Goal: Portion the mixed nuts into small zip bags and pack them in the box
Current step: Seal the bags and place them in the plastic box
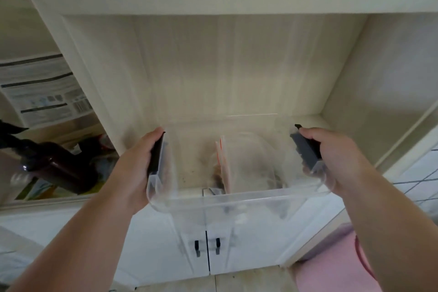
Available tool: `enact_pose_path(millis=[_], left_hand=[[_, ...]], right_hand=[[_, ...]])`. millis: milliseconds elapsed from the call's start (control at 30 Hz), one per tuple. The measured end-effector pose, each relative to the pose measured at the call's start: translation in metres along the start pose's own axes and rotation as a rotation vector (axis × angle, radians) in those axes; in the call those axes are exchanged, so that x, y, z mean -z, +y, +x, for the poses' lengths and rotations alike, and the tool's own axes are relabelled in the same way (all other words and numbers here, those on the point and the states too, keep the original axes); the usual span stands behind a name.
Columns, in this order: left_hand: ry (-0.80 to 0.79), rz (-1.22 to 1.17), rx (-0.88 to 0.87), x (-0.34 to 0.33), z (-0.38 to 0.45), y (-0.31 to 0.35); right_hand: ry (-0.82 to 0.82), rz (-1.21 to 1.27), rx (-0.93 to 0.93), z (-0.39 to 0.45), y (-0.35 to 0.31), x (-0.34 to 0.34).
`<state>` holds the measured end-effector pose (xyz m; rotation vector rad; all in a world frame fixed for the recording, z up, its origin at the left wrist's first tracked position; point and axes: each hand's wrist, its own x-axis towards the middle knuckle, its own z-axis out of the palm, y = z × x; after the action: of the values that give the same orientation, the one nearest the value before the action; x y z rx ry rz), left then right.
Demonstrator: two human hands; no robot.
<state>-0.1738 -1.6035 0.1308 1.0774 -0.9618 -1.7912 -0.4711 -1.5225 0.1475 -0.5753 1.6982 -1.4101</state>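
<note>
Hands (237,159) grip clear (plastic) box (248,199).

One box (248,199), two hands (139,161).

A clear plastic storage box (248,199) sits between left hand (139,163) and right hand (331,156), upright clear zip bags (221,163) inside, white shelf cubby (213,66) beyond.

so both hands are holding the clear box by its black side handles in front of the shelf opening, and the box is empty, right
Not quite: the box is not empty. The head view shows zip bags standing inside it. The rest holds: the left hand and right hand each grip a black side handle, with the box in front of the shelf opening.
</note>
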Motion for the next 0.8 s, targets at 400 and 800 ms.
enact_pose_path(millis=[400,800], left_hand=[[0.343,0.061,-0.047,-0.017,0.049,-0.003],[0.35,0.206,-0.099,-0.025,0.095,0.017]], right_hand=[[0.053,-0.131,0.109,0.072,-0.015,-0.007],[0.058,-0.26,0.151,0.123,-0.031,-0.023]])
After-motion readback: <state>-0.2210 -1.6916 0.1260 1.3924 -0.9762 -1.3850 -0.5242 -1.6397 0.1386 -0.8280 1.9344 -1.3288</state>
